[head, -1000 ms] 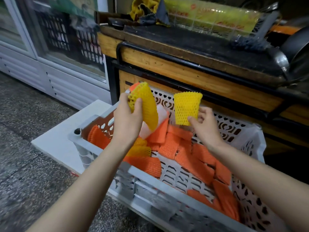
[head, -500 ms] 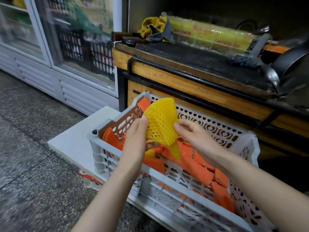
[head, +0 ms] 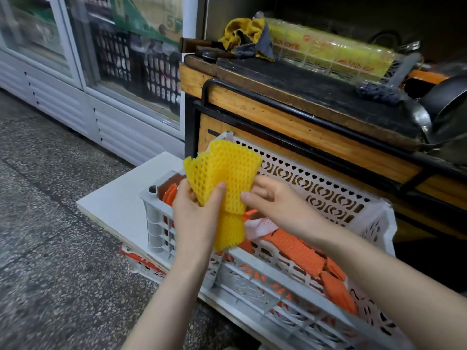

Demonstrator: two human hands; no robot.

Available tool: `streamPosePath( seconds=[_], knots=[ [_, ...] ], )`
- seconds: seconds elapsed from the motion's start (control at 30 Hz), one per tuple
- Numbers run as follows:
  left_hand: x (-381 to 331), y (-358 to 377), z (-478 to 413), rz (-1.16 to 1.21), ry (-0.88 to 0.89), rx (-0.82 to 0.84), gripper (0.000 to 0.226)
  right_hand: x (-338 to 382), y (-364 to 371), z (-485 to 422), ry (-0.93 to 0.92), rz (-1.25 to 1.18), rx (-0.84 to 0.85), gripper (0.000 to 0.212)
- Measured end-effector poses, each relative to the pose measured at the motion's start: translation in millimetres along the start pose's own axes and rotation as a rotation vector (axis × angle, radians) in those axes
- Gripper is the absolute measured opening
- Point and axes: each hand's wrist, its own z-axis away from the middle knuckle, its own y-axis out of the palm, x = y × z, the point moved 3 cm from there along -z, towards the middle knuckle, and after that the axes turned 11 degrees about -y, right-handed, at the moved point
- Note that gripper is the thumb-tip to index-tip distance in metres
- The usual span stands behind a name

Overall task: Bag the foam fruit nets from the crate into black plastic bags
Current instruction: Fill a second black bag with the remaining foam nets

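Yellow foam nets [head: 227, 173] sit clamped between the thumb and curled fingers of the left hand [head: 197, 218]. The right hand [head: 278, 203], fingers loosely straight, touches their right edge. The bundle's long axis stands upright, fanned end up, above the grey crate [head: 156, 223] of orange nets [head: 298, 248].

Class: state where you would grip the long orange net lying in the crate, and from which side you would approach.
Probably pinch the orange net across its narrow width near the middle, coming from above. It lies flat in the crate, whose walls block the sides.
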Motion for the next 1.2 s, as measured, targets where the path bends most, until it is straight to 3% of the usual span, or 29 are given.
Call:
streamPosePath(
  seconds=[0.23, 0.43, 0.53, 0.67, 0.77, 0.87, 0.93, 1.1, 1.2],
  knots=[
    [2.0, -16.4, -27.0, 0.021, -0.001, -0.081, 0.02, -73.6, -23.6, -39.0, 0.087, 0.31, -0.179, 0.055],
    [11.1, -9.3, -40.4, 0.054, -0.075, -0.055, 0.013, -164.1, -28.9, -37.9, 0.204, 0.716, 0.283, 0.075],
    [13.0, -1.2, -44.7, 0.076, -0.098, -0.034, 0.014, -177.0, -33.5, -37.1, 0.202, 0.81, 0.308, 0.065],
    [12.4, 3.4, -49.2, 0.105, -0.118, -0.022, 0.015, -171.1, -45.5, -37.0, 0.139, 0.849, 0.136, 0.033],
    [8.2, 1.6, -48.0, 0.132, -0.121, -0.02, 0.019, -152.7, -50.8, -37.1, 0.079, 0.786, -0.038, 0.03],
    [2.8, -2.3, -45.9, 0.162, -0.107, -0.024, 0.023, -132.3, -41.5, -37.6, 0.107, 0.509, -0.143, 0.026],
    [-0.2, -6.3, -44.9, 0.158, -0.09, -0.034, 0.026, -127.5, -25.8, -35.0, 0.176, 0.329, -0.082, 0.018],
    [-3.0, -15.5, -42.5, 0.113, -0.08, -0.046, 0.027, -136.9, 19.5, -30.3, 0.183, 0.245, 0.242, 0.018],
    [-3.4, -17.5, -40.5, 0.111, -0.08, -0.044, 0.026, -148.4, 31.2, -28.6, 0.208, 0.294, 0.343, 0.017]
  ],
)
